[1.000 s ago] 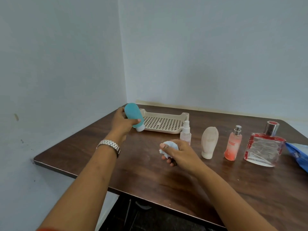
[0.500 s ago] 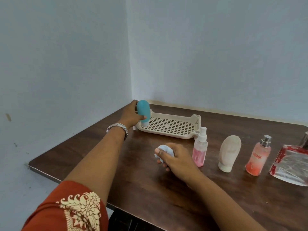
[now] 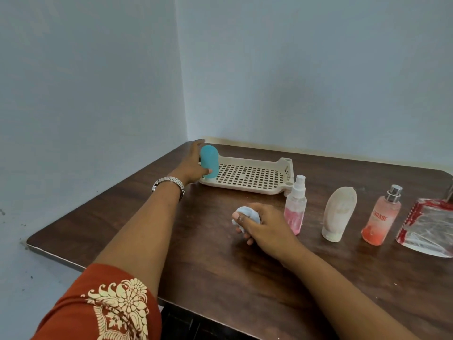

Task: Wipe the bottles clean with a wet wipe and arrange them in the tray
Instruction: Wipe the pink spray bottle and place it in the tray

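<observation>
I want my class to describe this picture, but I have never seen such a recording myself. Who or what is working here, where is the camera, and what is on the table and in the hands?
There is no machine here: a person works with two bare hands. The single picture comes from a camera worn on the head, looking forward and down, so both arms reach in from below. The left hand holds a teal bottle upright, cap down, at the left end of a cream slotted tray. The right hand clutches a crumpled wet wipe over the brown table. To its right stand a small spray bottle, a beige tube on its cap, a pink perfume bottle and a larger red-trimmed bottle, cut off by the picture's edge.
</observation>
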A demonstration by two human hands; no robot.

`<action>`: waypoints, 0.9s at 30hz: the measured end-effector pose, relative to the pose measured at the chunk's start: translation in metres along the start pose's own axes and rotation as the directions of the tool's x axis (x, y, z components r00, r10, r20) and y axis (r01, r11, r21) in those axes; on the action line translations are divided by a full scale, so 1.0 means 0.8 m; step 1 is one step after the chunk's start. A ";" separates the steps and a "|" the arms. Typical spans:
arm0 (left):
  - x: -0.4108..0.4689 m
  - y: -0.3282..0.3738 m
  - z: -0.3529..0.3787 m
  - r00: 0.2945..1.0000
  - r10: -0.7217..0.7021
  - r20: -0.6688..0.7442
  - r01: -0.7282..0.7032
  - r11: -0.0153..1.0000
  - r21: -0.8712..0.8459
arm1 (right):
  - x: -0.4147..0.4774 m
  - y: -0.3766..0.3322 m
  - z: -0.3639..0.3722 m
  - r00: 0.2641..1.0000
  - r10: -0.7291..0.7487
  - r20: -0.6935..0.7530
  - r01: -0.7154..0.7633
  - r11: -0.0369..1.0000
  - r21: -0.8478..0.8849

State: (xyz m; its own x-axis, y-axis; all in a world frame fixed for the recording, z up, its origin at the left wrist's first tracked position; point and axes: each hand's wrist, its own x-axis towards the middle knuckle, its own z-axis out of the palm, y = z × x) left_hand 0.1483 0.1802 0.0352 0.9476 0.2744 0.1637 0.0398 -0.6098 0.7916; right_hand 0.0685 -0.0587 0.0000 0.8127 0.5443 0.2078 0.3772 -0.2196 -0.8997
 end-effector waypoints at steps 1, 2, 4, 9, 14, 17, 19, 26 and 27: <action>-0.001 0.000 0.000 1.000 -0.018 0.004 0.018 1.000 -0.005 | 0.000 0.000 0.000 1.000 -0.004 0.002 0.004 1.000 -0.006; -0.002 0.001 0.000 0.999 -0.037 0.005 0.037 0.999 -0.008 | 0.000 0.001 0.000 1.000 -0.008 0.002 0.008 1.000 -0.010; -0.004 0.005 0.000 0.998 -0.058 -0.018 0.058 0.998 -0.018 | 0.000 0.001 0.000 1.000 -0.014 -0.001 0.014 1.000 -0.007; -0.024 0.032 0.000 0.921 -0.051 -0.386 0.016 0.995 -0.095 | -0.005 -0.001 0.000 0.999 -0.017 -0.034 0.017 1.000 0.002; -0.081 0.085 0.021 0.898 0.078 -0.434 -0.187 0.958 -0.215 | -0.022 -0.012 -0.007 0.996 -0.033 -0.081 0.035 0.999 0.024; -0.118 0.111 0.054 0.942 0.135 -0.307 -0.241 0.908 -0.343 | -0.040 -0.019 -0.019 0.974 -0.127 -0.187 0.137 0.990 0.039; -0.133 0.120 0.077 0.963 0.136 -0.233 -0.218 0.902 -0.373 | -0.048 -0.023 -0.035 0.944 -0.208 -0.257 0.210 0.977 -0.018; -0.162 0.126 0.132 0.932 0.174 0.320 -0.038 0.920 -0.389 | -0.053 -0.030 -0.093 0.828 -0.330 -0.454 0.316 0.943 -0.108; -0.165 0.129 0.137 0.921 0.175 0.348 -0.027 0.920 -0.392 | -0.053 -0.027 -0.097 0.812 -0.333 -0.479 0.318 0.941 -0.115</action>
State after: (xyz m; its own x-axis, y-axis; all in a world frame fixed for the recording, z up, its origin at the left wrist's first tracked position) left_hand 0.0620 -0.0001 0.0306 0.9900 -0.1129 0.0848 -0.1132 -0.2766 0.9543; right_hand 0.0604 -0.1400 0.0408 0.7474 0.1269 0.6522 0.6643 -0.1268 -0.7366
